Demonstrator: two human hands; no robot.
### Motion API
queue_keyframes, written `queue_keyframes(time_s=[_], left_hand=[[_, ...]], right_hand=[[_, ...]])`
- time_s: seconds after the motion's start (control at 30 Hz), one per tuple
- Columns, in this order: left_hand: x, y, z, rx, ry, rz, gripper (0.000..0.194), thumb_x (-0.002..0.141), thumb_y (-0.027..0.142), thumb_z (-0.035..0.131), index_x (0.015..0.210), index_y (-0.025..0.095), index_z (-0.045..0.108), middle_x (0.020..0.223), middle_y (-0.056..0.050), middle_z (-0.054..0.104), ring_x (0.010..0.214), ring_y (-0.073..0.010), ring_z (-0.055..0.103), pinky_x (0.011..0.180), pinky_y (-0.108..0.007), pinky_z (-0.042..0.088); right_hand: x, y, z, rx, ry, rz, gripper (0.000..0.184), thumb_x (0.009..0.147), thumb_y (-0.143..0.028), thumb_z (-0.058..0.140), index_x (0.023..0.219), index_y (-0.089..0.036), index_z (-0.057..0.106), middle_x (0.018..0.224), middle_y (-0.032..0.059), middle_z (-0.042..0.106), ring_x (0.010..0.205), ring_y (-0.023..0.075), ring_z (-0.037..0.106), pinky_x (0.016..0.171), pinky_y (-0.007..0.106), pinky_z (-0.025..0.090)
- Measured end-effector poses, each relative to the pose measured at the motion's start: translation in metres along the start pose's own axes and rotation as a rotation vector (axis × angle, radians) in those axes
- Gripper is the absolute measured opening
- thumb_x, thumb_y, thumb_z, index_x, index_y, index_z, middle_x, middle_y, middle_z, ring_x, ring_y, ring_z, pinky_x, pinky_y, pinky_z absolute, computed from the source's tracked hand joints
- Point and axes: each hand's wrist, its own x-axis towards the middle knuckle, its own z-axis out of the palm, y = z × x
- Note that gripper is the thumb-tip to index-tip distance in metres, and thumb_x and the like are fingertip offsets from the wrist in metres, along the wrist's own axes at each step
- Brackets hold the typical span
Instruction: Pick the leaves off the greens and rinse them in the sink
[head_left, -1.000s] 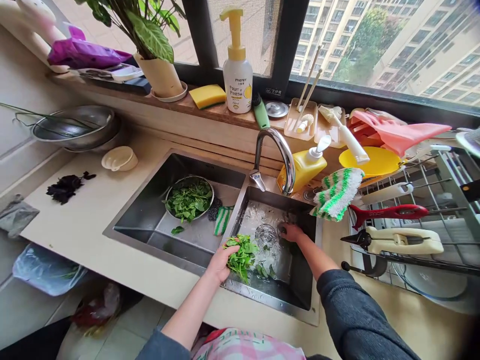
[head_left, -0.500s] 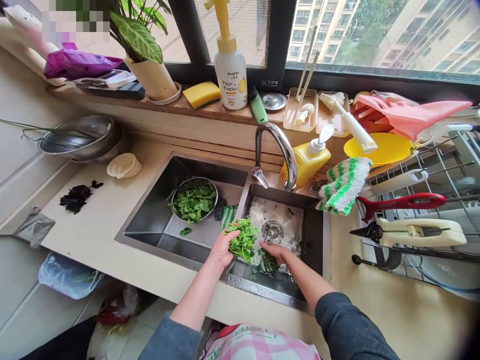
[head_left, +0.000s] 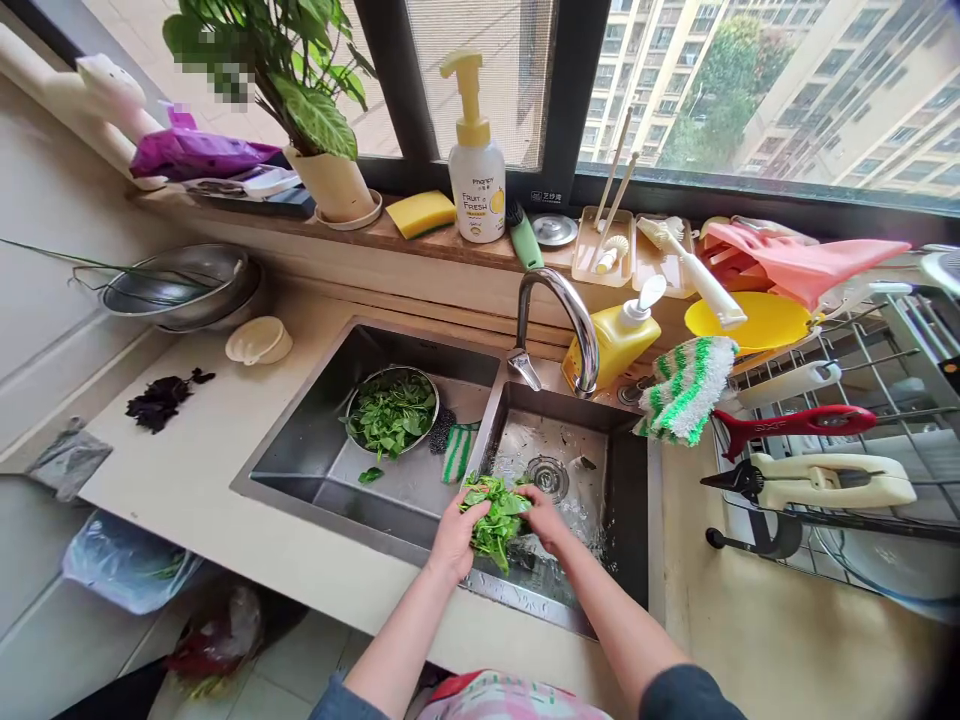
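A bunch of wet leafy greens [head_left: 493, 522] is held over the front left of the small right sink basin [head_left: 626, 520]. My left hand [head_left: 454, 535] is closed around its left side, thumb on top. My right hand [head_left: 546, 515] is closed at the bunch's right edge, its fingertips partly hidden by leaves. Behind the hands the drain [head_left: 547, 478] is visible, with water drops and a few leaf scraps about it. In the left basin [head_left: 296, 480] stands a metal bowl [head_left: 436, 415] full of greens, with one loose leaf [head_left: 370, 475] in front of it.
A curved faucet [head_left: 559, 285] rises behind the basins. Beside the bowl lie a dark scrubber [head_left: 442, 430] and a striped cloth [head_left: 458, 452]. To the right stands a wire rack [head_left: 900, 350] with shears [head_left: 832, 480]. Dark scraps [head_left: 159, 402] and a cream cup [head_left: 259, 342] sit on the left counter.
My right hand has moved left from the basin's back right, picking up loose leaves on the way, and now meets the bunch. The left hand keeps its hold. Water around the drain has gone down.
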Motion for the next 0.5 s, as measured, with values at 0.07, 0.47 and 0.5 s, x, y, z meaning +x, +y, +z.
queue_keyframes(time_s=[0.07, 0.47, 0.5], left_hand=[[0.002, -0.011, 0.007, 0.007, 0.029, 0.050, 0.039, 0.051, 0.021, 0.077, 0.086, 0.015, 0.062, 0.078, -0.003, 0.069, 0.072, -0.0179, 0.064, 0.068, -0.027, 0.046], [-0.011, -0.048, 0.031, -0.183, -0.308, 0.046, 0.053, 0.063, 0.029, 0.073, 0.112, 0.022, 0.054, 0.110, -0.008, 0.062, 0.099, -0.0200, 0.058, 0.089, -0.031, 0.040], [-0.011, -0.047, 0.030, -0.177, -0.303, 0.048, 0.056, 0.061, 0.027, 0.075, 0.112, 0.022, 0.053, 0.110, -0.008, 0.062, 0.099, -0.0202, 0.058, 0.089, -0.032, 0.040]], right_hand=[[-0.016, -0.013, -0.023, -0.035, 0.082, -0.107, 0.023, 0.062, -0.025, 0.056, 0.084, -0.019, 0.060, 0.085, 0.0017, 0.063, 0.077, 0.0188, 0.057, 0.067, 0.031, 0.047], [-0.080, -0.029, 0.021, -0.036, 0.062, -0.221, 0.061, 0.082, -0.061, 0.035, 0.131, -0.025, 0.041, 0.141, 0.0032, 0.032, 0.135, 0.0188, 0.012, 0.110, 0.042, 0.008], [-0.081, -0.030, 0.021, 0.008, 0.060, -0.213, 0.062, 0.082, -0.063, 0.033, 0.131, -0.027, 0.040, 0.142, 0.0021, 0.032, 0.135, 0.0180, 0.012, 0.110, 0.042, 0.009]])
